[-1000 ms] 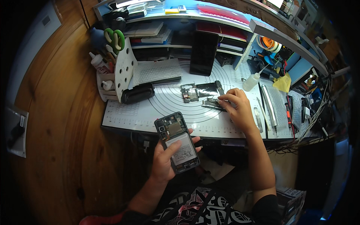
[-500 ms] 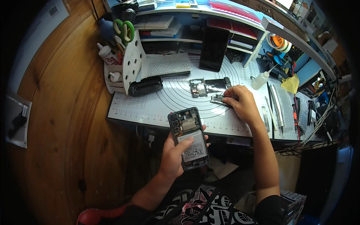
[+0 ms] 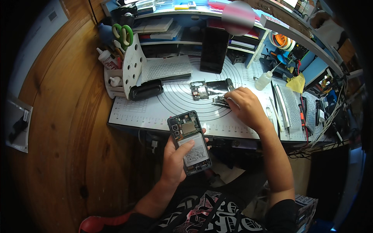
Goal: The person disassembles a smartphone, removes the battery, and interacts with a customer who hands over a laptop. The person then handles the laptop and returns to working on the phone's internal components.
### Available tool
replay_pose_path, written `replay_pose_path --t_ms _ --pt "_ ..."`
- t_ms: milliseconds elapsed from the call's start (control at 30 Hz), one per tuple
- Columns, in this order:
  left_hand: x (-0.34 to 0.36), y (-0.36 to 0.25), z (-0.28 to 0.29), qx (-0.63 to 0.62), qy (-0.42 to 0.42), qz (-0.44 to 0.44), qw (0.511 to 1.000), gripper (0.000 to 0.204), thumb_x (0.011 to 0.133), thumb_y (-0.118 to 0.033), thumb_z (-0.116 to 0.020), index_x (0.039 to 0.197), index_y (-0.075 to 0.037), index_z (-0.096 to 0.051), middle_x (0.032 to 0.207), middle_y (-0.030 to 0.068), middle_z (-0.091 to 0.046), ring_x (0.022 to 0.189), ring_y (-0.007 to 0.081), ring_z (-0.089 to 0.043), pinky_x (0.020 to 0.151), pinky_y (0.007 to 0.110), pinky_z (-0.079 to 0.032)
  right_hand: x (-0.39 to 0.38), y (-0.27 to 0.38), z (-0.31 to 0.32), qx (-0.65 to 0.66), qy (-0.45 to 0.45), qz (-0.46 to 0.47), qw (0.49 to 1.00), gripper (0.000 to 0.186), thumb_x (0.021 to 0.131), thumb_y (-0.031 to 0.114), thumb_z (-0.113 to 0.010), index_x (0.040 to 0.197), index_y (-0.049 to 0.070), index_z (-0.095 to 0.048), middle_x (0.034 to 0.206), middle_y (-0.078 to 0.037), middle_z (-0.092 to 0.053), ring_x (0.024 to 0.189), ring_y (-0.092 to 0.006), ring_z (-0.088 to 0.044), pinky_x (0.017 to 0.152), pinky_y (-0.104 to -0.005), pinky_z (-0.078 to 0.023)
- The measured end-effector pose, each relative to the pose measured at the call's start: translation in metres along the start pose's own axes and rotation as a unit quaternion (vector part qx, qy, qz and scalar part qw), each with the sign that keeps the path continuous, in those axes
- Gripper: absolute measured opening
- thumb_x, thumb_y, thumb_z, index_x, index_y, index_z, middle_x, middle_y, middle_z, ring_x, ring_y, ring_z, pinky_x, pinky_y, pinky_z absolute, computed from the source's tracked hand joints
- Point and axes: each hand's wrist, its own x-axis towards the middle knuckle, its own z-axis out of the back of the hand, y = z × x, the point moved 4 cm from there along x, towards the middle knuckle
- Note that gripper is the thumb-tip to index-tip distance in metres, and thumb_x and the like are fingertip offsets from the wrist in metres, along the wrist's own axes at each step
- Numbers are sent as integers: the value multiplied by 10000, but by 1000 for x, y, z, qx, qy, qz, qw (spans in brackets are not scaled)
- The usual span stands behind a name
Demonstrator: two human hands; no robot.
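Observation:
My left hand (image 3: 175,158) is wrapped round an opened smartphone (image 3: 199,134), held in front of the table's near edge. Its back cover is off, so the circuit board, camera lenses and pale battery (image 3: 195,153) show, and my thumb lies across the battery. Over the mat, my right hand (image 3: 245,106) has its fingers pinched at a small dark slatted part (image 3: 220,101). Whether it grips that part or a thin tool is hidden by the fingers. Just behind lies a dark phone inner frame (image 3: 217,87) with exposed parts.
A dark-screened phone (image 3: 214,50) leans against the shelf. Bubble wrap (image 3: 167,67), a black case (image 3: 146,90) and a white holder (image 3: 133,62) with green scissors (image 3: 122,34) stand left. A dropper bottle (image 3: 264,80), a screwdriver (image 3: 302,116) and cables (image 3: 330,108) lie right.
The whole view has shifted slightly, moving the bench leftward in the picture. My left hand still holds the phone, and my right hand stays at the small dark part, its wrist turned slightly.

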Motion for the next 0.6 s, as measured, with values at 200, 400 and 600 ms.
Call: replay_pose_path --t_ms 200,400,600 --pt "3 -1 0 -2 -1 -4 1000 440 948 3 -474 1384 16 -422 1303 278 -584 1101 333 -659 919 501 -585 2 7 -6 -111 50 121 985 214 829 76 -632 1041 51 -648 805 -52 -674 807 -222 -642 750 -348 -505" --pt "7 0 -1 -14 -8 -13 1000 420 951 5 -478 1369 14 -441 1298 265 -592 1104 328 -658 918 500 -586 6 2 0 -53 -29 71 996 317 789 -23 -633 1100 40 -647 793 -77 -669 786 -246 -647 732 -363 -511" --pt "9 6 -6 -30 -4 -31 999 408 952 -2 -484 1358 14 -454 1291 245 -603 1105 325 -658 917 496 -586 -6 -7 13 332 -172 -228 899 263 965 -40 -573 1227 -36 -595 958 -99 -659 723 -125 -682 593 -245 -564"
